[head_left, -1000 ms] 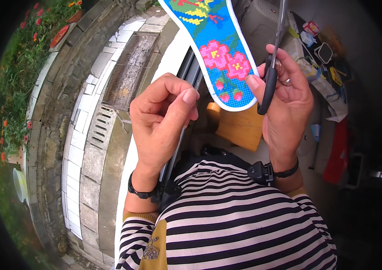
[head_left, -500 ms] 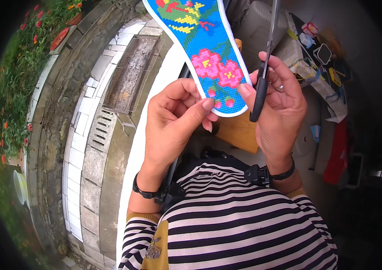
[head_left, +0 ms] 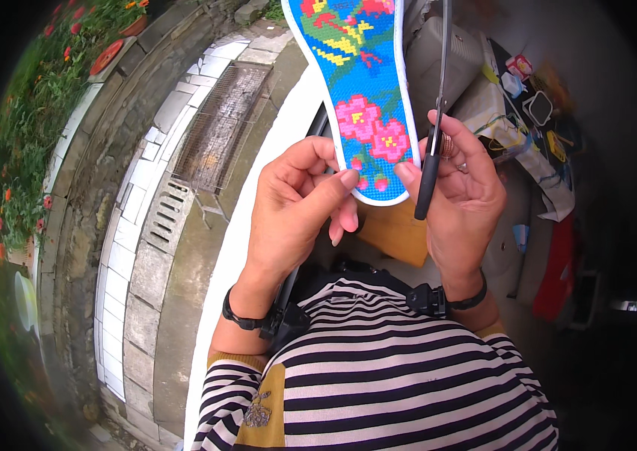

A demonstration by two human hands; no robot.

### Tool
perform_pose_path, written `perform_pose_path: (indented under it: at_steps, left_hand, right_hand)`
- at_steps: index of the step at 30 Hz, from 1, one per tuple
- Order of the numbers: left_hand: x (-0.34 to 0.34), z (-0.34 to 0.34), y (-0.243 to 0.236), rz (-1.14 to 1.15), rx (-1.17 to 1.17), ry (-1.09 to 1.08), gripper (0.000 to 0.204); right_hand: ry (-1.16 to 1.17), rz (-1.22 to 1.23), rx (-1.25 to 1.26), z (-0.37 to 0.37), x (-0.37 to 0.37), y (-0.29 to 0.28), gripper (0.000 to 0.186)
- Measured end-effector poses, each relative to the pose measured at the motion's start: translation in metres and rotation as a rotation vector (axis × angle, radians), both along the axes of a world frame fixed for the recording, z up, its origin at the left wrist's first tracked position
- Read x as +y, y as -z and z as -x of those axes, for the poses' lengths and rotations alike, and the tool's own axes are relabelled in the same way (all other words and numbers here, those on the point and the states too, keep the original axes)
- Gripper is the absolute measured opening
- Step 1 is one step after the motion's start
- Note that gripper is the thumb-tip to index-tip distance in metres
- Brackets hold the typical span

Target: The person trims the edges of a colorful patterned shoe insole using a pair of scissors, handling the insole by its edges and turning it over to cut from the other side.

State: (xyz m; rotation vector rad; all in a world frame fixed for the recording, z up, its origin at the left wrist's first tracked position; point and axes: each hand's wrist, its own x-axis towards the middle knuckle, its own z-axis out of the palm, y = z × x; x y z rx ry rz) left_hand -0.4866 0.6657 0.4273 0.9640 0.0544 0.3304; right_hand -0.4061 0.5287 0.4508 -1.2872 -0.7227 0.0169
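An embroidered insole [head_left: 371, 83], blue with pink, red and yellow flowers and a white rim, stands heel-down before me, its top cut off by the picture edge. My left hand [head_left: 296, 199] pinches the lower left edge of the heel between thumb and fingers. On the opposite edge, the thumb of my right hand [head_left: 465, 199] presses the rim. That hand also holds a pair of scissors [head_left: 427, 180], seen edge-on, with a black handle and metal blades pointing up beside the insole. A ring and a ridged metal band sit on its fingers.
White ledge [head_left: 247, 203] runs along my left; beyond it are a wire rack [head_left: 224, 124], a drain grate [head_left: 167, 214] and flower beds. A yellow-brown wooden piece [head_left: 393, 237] lies below the hands. Right, a cluttered table [head_left: 510, 113] stands near a red cloth [head_left: 556, 270].
The insole has shifted slightly right and down and turned more upright, with both hands still on it. The scissors stand a little more vertical.
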Motion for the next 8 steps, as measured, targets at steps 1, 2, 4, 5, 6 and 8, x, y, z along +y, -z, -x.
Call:
perform_pose_path:
  at_steps: [1,2,4,5,6,8]
  left_hand:
    - [0.0001,0.0003,-0.0005,0.002,-0.004,-0.004,0.005]
    - [0.0004,0.001,-0.0004,-0.015,0.015,-0.017,0.006]
    - [0.0015,0.0019,0.0005,-0.03,0.031,-0.036,0.007]
    - [0.0024,0.0019,0.0011,-0.035,0.033,-0.03,0.009]
    - [0.0033,0.002,0.0019,-0.039,0.036,-0.026,0.011]
    - [0.0049,0.0019,0.0039,-0.026,0.016,-0.034,0.013]
  right_hand:
    - [0.007,0.0,-0.017,0.0004,0.0007,-0.0007,0.054]
    - [0.014,0.0,-0.033,0.0008,0.0016,-0.001,0.054]
    - [0.003,0.016,-0.063,0.0003,0.0015,0.0011,0.055]
    - [-0.004,0.029,-0.092,-0.0004,0.0012,0.0025,0.055]
    - [-0.011,0.028,-0.097,-0.0009,0.0006,0.0036,0.055]
    - [-0.043,0.072,-0.134,-0.0013,-0.0015,0.0057,0.055]
